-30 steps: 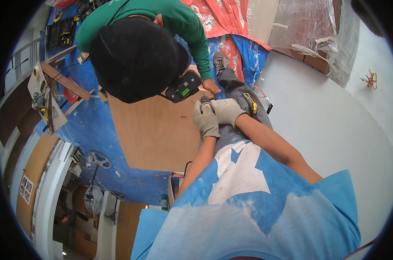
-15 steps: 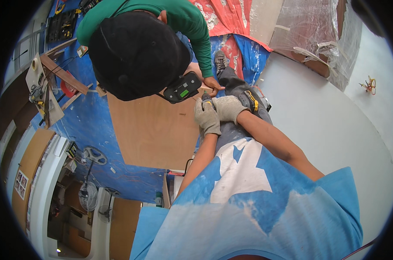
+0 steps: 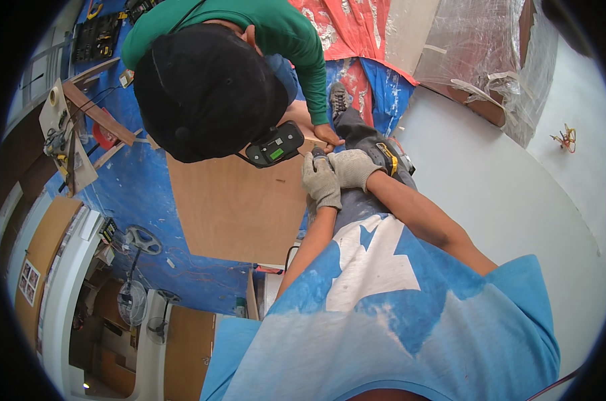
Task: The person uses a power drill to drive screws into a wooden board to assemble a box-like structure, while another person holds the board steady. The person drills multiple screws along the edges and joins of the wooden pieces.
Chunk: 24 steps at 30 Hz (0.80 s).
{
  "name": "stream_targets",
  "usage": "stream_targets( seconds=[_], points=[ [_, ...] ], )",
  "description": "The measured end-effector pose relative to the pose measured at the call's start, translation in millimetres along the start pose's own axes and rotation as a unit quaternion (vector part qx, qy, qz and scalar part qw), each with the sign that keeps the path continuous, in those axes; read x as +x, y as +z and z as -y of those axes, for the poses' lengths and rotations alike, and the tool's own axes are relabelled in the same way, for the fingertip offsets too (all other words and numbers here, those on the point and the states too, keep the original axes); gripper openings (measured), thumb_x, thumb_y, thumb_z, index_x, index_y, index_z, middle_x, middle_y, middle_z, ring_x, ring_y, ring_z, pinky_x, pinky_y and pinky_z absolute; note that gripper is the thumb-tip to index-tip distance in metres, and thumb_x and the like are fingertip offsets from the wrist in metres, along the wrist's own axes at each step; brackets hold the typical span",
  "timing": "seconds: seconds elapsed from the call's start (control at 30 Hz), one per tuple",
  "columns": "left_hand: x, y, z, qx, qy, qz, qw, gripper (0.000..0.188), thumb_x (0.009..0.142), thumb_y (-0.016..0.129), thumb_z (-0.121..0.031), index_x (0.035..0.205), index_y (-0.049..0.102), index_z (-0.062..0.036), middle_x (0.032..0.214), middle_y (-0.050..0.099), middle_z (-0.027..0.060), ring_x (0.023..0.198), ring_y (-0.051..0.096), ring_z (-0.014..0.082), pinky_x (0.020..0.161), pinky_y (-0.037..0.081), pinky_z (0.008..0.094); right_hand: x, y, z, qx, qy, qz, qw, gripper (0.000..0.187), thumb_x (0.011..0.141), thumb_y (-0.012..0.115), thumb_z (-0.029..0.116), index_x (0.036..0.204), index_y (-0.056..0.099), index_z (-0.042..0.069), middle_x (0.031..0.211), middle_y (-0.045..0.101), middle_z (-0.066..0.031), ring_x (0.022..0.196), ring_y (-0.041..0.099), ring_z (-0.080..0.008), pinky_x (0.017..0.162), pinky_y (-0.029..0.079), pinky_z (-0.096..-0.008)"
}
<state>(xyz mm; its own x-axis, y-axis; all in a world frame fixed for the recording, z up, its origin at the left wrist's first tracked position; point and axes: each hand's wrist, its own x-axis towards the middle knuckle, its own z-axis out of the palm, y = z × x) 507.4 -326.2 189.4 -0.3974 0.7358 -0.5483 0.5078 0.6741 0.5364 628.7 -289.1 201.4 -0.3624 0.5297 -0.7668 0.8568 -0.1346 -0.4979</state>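
Note:
Both my hands wear knitted grey gloves and are close together on a cordless drill, black and yellow, lying sideways. My right hand is closed round its handle, with the battery end sticking out to the right. Fingers of my left hand are wrapped round the drill's body behind the dark chuck. The chuck points away from me at the edge of a light wooden piece. A co-worker's bare hand rests on that piece, just beyond the chuck. The bit's tip is hard to make out.
A co-worker in a green sleeve and black cap leans in opposite. A plywood sheet lies on blue sheeting, with a small screw-like thing on it. Wood offcuts, a fan and a plastic-wrapped panel stand around.
The co-worker's head has shifted slightly down and to the left. My hands and the drill stay nearly in place; the green near the drill's tip no longer shows.

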Motion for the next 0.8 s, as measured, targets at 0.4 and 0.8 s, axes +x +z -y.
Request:
stream_targets(
  seconds=[0.4, 0.8],
  points=[
    [-1.1, 5.8, 14.4, -0.030, 0.026, -0.023, 0.999, 0.042, 0.099, 0.061, -0.024, 0.123, 0.069, 0.0093, 0.126, 0.070, 0.0276, 0.116, 0.068, 0.0403, 0.102, 0.052, 0.0442, -3.7, 3.5, 3.4, 0.009, 0.006, 0.016, 1.000, 0.043, 0.088, 0.066, 0.045, 0.105, 0.075, 0.007, 0.101, 0.077, -0.0201, 0.094, 0.076, -0.0359, 0.085, 0.059, -0.0494],
    [1.3, 10.9, 3.8, -0.027, -0.010, -0.011, 1.000, 0.038, 0.098, 0.062, -0.018, 0.125, 0.070, 0.0077, 0.125, 0.071, 0.0269, 0.113, 0.071, 0.0364, 0.100, 0.053, 0.0409, 0.5, 5.5, -10.6, -0.005, -0.030, -0.017, 0.999, 0.040, 0.089, 0.063, 0.041, 0.103, 0.074, 0.005, 0.095, 0.077, -0.0208, 0.088, 0.076, -0.0373, 0.079, 0.060, -0.0507]
  ],
)
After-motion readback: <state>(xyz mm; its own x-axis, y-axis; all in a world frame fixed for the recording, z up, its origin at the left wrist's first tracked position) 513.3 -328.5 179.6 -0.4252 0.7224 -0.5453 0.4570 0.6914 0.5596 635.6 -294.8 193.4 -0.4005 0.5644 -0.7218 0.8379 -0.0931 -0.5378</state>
